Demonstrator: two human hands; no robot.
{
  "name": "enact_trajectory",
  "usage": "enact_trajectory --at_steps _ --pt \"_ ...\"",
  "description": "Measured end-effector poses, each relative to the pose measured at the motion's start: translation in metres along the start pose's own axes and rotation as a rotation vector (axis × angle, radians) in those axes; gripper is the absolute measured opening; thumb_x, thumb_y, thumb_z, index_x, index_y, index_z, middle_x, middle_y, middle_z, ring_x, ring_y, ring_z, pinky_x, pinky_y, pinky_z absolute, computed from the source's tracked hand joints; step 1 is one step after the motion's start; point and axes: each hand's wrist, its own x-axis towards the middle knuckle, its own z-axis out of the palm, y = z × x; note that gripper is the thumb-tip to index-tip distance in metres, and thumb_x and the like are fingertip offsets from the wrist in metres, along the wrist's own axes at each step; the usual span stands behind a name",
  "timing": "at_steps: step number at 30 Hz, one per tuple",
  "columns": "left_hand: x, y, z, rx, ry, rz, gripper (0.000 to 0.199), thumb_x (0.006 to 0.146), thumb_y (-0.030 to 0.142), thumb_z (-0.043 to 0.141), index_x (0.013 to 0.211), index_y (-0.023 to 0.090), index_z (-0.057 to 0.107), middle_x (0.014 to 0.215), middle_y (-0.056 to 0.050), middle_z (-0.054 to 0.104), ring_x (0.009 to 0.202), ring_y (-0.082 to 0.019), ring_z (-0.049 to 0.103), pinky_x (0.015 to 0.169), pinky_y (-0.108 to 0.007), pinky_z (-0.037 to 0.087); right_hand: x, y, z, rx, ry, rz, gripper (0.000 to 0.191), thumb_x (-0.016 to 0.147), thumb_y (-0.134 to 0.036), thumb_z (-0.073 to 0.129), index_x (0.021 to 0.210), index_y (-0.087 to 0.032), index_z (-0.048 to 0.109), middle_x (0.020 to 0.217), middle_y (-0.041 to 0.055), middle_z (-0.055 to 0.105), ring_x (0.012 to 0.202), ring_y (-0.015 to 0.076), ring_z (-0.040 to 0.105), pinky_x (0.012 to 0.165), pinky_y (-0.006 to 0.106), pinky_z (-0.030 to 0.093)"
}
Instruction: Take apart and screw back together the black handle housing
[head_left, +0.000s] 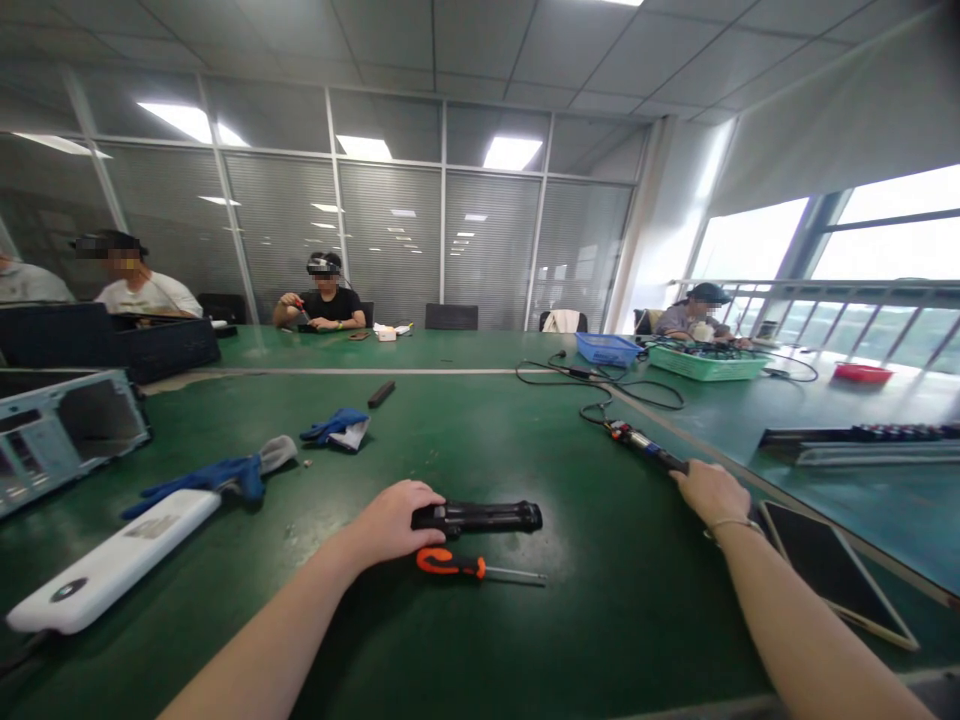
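Note:
My left hand (394,520) is wrapped round the left end of a black cylindrical tool part (495,517) lying on the green table (465,640). Just below it lies a screwdriver (454,565) with an orange and black handle, its shaft pointing right. Over on the right, my right hand (712,492) is closed on the near end of a slim dark tool (645,446), whose exposed far end is joined to a black cable (596,405).
White device (120,560) and blue gloves (240,475) lie left, near a metal case (67,430). A tablet (832,570) is beside my right forearm. Farther back are a blue basket (607,350), a green basket (705,363) and several seated people.

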Motion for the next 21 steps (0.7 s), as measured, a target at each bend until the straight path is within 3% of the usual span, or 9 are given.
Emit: enact_trajectory --at_steps 7,11,16,21 --pt "-0.001 0.004 -0.002 -0.030 -0.012 0.014 0.043 0.076 0.041 0.072 0.114 0.021 0.068 0.108 -0.009 0.067 0.099 -0.024 0.061 0.090 -0.033 0.048 -0.028 -0.071 0.000 0.188 -0.086 -0.349 0.037 0.087 -0.039 0.049 0.114 -0.019 0.065 0.096 0.0132 0.065 0.083 0.0264 0.065 0.074 0.037 0.049" --pt "-0.001 0.005 -0.001 -0.040 -0.003 0.063 0.042 0.075 0.039 0.073 0.112 0.020 0.068 0.107 -0.009 0.067 0.099 -0.024 0.061 0.090 -0.033 0.048 -0.056 -0.122 -0.011 0.369 -0.155 -0.619 0.037 0.088 -0.039 0.051 0.119 -0.023 0.063 0.110 0.0087 0.065 0.092 0.0235 0.063 0.087 0.036 0.047" --pt "-0.002 0.008 -0.003 0.043 0.145 0.239 0.043 0.073 0.032 0.074 0.114 0.019 0.066 0.110 -0.010 0.064 0.102 -0.024 0.057 0.091 -0.035 0.048 -0.091 -0.172 -0.034 0.570 -0.263 -0.869 0.037 0.088 -0.040 0.054 0.122 -0.027 0.063 0.114 0.0063 0.065 0.102 0.0242 0.061 0.097 0.040 0.042" --pt "-0.003 0.012 -0.007 0.149 0.251 0.352 0.042 0.073 0.027 0.073 0.112 0.018 0.064 0.110 -0.010 0.063 0.101 -0.024 0.056 0.091 -0.040 0.048 -0.113 -0.193 -0.051 0.727 -0.367 -0.953 0.034 0.093 -0.040 0.048 0.118 -0.025 0.066 0.112 0.0064 0.068 0.100 0.0215 0.062 0.093 0.035 0.046"
